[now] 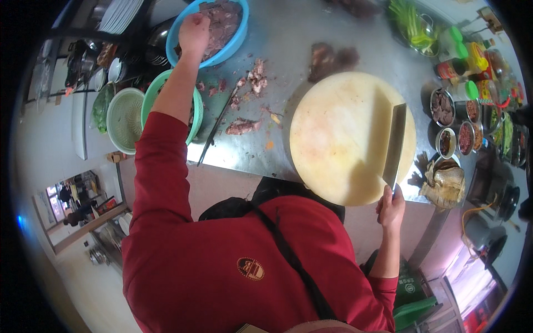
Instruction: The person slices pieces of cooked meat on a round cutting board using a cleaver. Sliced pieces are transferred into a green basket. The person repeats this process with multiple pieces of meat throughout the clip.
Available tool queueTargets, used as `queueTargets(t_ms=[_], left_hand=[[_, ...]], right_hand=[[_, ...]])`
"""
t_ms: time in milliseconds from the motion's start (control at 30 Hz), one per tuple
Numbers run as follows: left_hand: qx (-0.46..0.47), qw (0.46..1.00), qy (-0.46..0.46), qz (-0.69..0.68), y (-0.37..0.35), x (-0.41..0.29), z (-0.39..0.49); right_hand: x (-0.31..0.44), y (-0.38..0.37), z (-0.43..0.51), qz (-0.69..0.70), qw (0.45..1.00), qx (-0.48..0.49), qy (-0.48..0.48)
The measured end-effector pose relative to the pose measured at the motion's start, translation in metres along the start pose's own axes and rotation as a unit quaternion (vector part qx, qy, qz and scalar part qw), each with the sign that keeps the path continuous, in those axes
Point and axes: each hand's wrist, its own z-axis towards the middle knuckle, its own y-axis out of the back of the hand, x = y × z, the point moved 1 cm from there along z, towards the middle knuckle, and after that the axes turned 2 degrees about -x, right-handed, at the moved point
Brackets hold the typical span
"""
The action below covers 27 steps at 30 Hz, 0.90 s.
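My left hand (194,35) is in the blue plastic basin (246,25), over dark sliced meat (225,23). Its fingers are mostly hidden, so I cannot tell if they grip any of the meat. My right hand (391,206) is shut on the handle of a cleaver (394,143). The broad blade points away from me above the right side of a thick round cutting board (333,133). Nothing lies on the board's pale, stained surface. Dark red meat (327,60) rests on the metal table (275,50) just beyond the board.
Beside the blue basin are a green basket (198,118) and a pale colander (125,120). A thin dark rod (216,127) lies among meat scraps (257,77). Small bowls of ingredients (442,107), sauce bottles (452,68) and a dried brown item (443,185) line the right side.
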Motion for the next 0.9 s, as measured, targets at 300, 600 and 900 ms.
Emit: queueTargets(t_ms=[300, 600, 900], left_hand=[[0.420, 0.891, -0.161, 0.064, -0.161, -0.120, -0.155], [0.454, 0.871, 0.088, -0.169, -0.184, -0.136, -0.163], [0.424, 0.686, 0.352, -0.474, -0.070, -0.091, -0.190]], right_hand=[[0.002, 0.004, 0.001, -0.005, 1.000, -0.010, -0.009], [0.000, 0.004, 0.003, 0.027, 0.999, -0.005, -0.035], [-0.003, 0.013, 0.007, 0.003, 1.000, 0.019, 0.003]])
